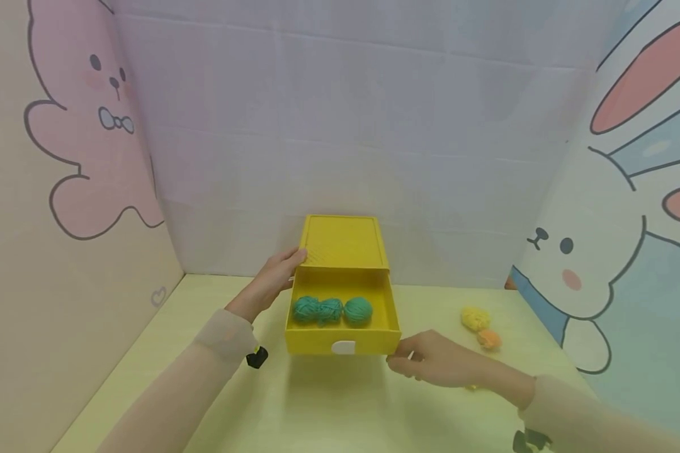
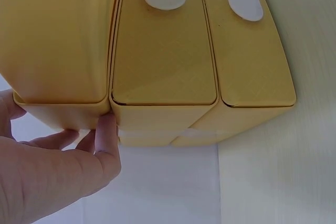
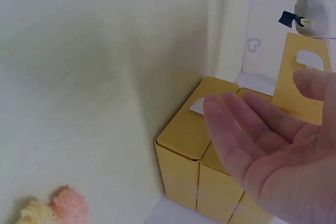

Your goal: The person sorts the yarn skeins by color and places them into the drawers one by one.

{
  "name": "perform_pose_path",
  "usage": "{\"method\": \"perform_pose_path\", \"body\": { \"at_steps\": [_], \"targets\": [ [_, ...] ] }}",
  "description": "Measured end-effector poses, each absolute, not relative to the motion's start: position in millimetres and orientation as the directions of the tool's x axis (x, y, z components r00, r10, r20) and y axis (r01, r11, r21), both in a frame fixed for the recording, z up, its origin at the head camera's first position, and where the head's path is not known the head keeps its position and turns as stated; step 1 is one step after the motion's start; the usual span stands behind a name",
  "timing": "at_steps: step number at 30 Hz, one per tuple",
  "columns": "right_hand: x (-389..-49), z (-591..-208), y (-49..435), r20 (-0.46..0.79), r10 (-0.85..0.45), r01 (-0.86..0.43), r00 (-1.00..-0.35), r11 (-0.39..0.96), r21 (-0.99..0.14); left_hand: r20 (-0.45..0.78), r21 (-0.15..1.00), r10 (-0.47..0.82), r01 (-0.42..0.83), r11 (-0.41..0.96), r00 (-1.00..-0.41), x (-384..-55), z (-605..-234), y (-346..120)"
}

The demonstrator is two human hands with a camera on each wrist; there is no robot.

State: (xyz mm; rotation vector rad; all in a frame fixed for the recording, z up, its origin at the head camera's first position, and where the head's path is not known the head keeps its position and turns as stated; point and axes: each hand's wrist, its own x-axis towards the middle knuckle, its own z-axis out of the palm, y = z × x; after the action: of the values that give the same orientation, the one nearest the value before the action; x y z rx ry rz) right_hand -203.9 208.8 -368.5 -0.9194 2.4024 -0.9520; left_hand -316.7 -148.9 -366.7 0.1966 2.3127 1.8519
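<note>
Well, left hand [image 1: 267,283] on cabinet [image 1: 345,241]

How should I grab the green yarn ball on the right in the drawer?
Probably best from straight above, holding the right-hand green yarn ball around its upper sides. It's round, and the pulled-out yellow drawer is open on top, while its front wall blocks reaching straight in. There's a gap on the ball's right; the middle green yarn ball sits close on its left.

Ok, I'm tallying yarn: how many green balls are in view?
3: the left green ball, middle green ball and right green ball, in a row inside the open drawer. Others may be hidden in the closed drawers below.
</note>
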Motion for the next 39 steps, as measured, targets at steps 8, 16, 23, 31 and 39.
{"method": "perform_pose_path", "body": {
  "at_steps": [8, 16, 23, 31, 39],
  "targets": [
    [-200, -375, 203, -0.274, -0.655, -0.132, -0.704, 0.5, -0.856, -0.045, 0.976, 0.213, 0.002, 0.218, -0.976, -316, -366, -148],
    [-197, -385, 195, -0.329, -0.744, 0.007, -0.582, 0.4, -0.917, -0.05, 0.975, 0.206, -0.004, 0.22, -0.977, -316, -366, -146],
    [-190, -394, 167, -0.282, -0.798, 0.12, -0.533, 0.259, -0.958, -0.051, 0.976, 0.195, -0.008, 0.216, -0.98, -316, -367, -146],
    [-187, -398, 134, -0.277, -0.772, 0.265, -0.572, 0.146, -0.953, -0.046, 0.978, 0.192, -0.005, 0.207, -0.98, -318, -370, -148],
    [-185, -400, 120, -0.291, -0.748, 0.361, -0.597, 0.073, -0.93, -0.042, 0.976, 0.202, 0.003, 0.216, -0.978, -317, -369, -150]
  ]
}}
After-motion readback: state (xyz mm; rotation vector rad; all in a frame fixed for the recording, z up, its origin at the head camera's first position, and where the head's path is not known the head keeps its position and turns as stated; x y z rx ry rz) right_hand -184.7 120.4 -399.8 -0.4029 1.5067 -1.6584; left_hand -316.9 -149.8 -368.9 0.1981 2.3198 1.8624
